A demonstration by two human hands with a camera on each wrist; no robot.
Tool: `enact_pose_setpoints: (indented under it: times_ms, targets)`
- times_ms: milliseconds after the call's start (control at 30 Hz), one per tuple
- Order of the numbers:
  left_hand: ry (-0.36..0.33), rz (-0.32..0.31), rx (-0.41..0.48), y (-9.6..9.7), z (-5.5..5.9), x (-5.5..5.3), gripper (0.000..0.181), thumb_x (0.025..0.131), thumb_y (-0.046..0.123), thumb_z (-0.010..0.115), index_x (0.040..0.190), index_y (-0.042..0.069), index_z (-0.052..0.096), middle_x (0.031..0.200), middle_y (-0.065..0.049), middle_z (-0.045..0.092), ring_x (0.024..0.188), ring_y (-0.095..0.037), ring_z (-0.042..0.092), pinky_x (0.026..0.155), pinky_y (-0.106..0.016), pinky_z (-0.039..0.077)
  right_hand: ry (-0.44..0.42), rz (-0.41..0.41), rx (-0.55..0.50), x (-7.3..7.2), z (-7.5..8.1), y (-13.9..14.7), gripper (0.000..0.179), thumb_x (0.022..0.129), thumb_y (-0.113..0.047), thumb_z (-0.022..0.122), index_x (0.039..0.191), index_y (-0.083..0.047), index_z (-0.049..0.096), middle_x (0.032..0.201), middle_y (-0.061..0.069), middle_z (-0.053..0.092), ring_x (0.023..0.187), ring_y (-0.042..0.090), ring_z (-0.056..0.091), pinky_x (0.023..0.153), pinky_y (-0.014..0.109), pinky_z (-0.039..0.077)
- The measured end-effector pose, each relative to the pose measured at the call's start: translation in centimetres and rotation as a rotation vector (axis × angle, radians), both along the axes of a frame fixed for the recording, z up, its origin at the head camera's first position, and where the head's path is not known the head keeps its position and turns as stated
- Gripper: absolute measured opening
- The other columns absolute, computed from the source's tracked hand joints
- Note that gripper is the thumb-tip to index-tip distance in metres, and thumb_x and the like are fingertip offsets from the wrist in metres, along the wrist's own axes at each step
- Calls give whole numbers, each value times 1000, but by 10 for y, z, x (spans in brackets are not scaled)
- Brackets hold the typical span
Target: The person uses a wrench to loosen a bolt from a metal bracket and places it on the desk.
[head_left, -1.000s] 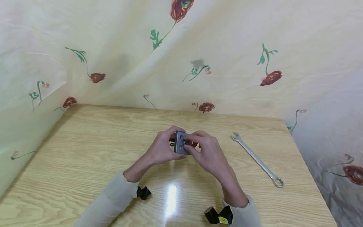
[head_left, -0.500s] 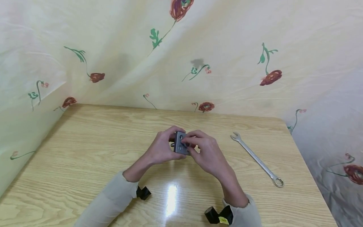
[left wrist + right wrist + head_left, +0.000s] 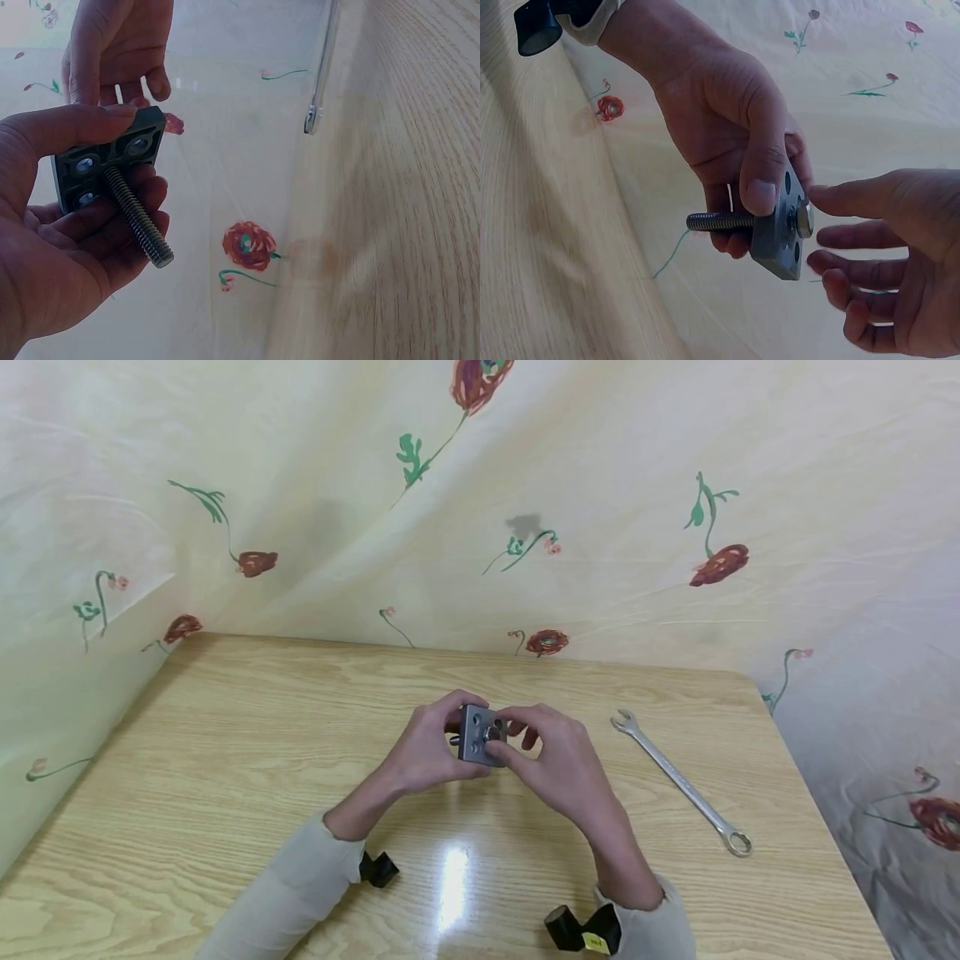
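My left hand [image 3: 431, 752] grips a small grey plate [image 3: 471, 747] by its edges, above the table's middle. Holes show near the plate's corners. A bolt goes through its centre: the hex head [image 3: 805, 219] faces my right hand [image 3: 558, 764], and the long threaded shank [image 3: 139, 217] sticks out on the other side, past the left fingers. In the head view the right thumb tip lies at the bolt head, with the index finger near the plate's right edge. The right wrist view has the right fingers spread loosely, a small gap from the head.
A combination wrench [image 3: 678, 781] lies slantwise on the wooden table [image 3: 262, 735], right of the hands. Flower-patterned cloth [image 3: 337, 568] hangs behind the table and along its sides. Black camera mounts [image 3: 581, 931] sit at both wrists.
The right fingers, earlier pinching and twisting at the bolt head, have spread apart, uncovering the head. The left hand and plate have shifted only slightly; the wrench stays put.
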State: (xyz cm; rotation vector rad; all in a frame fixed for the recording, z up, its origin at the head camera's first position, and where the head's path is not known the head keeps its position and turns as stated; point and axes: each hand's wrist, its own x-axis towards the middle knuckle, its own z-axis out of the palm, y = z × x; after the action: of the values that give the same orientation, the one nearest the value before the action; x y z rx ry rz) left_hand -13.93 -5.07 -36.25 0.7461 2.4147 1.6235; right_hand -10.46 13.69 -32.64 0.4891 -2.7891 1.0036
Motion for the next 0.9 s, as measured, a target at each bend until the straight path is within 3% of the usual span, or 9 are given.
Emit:
enact_pose_setpoints:
  times_ms: [200,433,633,900]
  targets:
    - [5,8,-11,0,-2,0,66,65,4,84,124,7,54,108,-14,73,97,-25,71,87,-43,55,-87,-53,28,1,-1,-8,31,83,-32,75,106,-12,72,75,-3,63,62,8,51,54,20,41]
    - [0,15,-31,1,-1,1,67,65,4,84,125,7,54,110,-14,71,98,-27,70,86,-41,55,-24,-127,57,2,-4,-17,27,87,-32,71,103,-12,73,68,-4,63,58,6,48,50,19,39]
    - [13,23,-40,1,-1,1,66,65,5,84,124,8,55,108,-13,72,98,-26,71,87,-40,54,40,-96,64,3,-5,-18,22,86,-25,72,104,-11,74,76,-1,68,63,6,53,54,18,41]
    - [17,-2,-17,0,-5,-1,66,66,4,84,124,7,54,109,-12,72,100,-27,71,90,-42,54,41,-48,71,4,-5,-14,20,84,-20,74,104,-14,75,93,1,71,70,11,58,58,19,42]
